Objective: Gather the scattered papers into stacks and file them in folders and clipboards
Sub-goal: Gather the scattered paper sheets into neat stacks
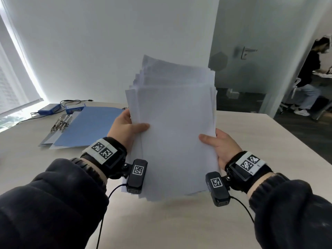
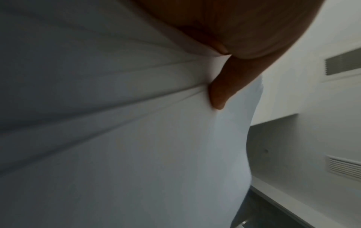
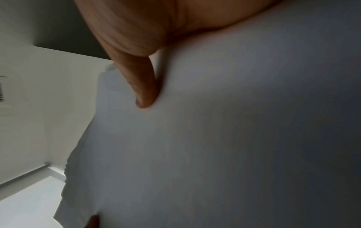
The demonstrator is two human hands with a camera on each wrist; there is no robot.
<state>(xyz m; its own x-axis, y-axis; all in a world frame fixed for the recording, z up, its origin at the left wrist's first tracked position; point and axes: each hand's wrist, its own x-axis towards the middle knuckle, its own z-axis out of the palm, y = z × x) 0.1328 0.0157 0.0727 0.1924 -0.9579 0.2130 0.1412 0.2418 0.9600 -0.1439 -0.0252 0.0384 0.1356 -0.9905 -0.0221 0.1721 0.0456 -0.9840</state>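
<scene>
Your left hand (image 1: 125,130) and right hand (image 1: 218,146) grip the uneven paper stack (image 1: 174,133) upright, thumbs in front; blue folder (image 1: 89,126) lies left.

One paper stack (image 1: 176,133), sheets too many to count, held up between two hands: left (image 1: 124,130), right (image 1: 220,145). At ten o'clock on the bench (image 1: 269,141): one blue folder (image 1: 89,124), two blue boxes (image 1: 49,109) (image 1: 74,108), one clip cluster (image 1: 61,123).

White paper stack (image 1: 172,126); blue folder (image 1: 89,126) seen left of it on beige table (image 1: 251,159); black-and-white checker tags (image 1: 103,150) on black wristbands.
</scene>
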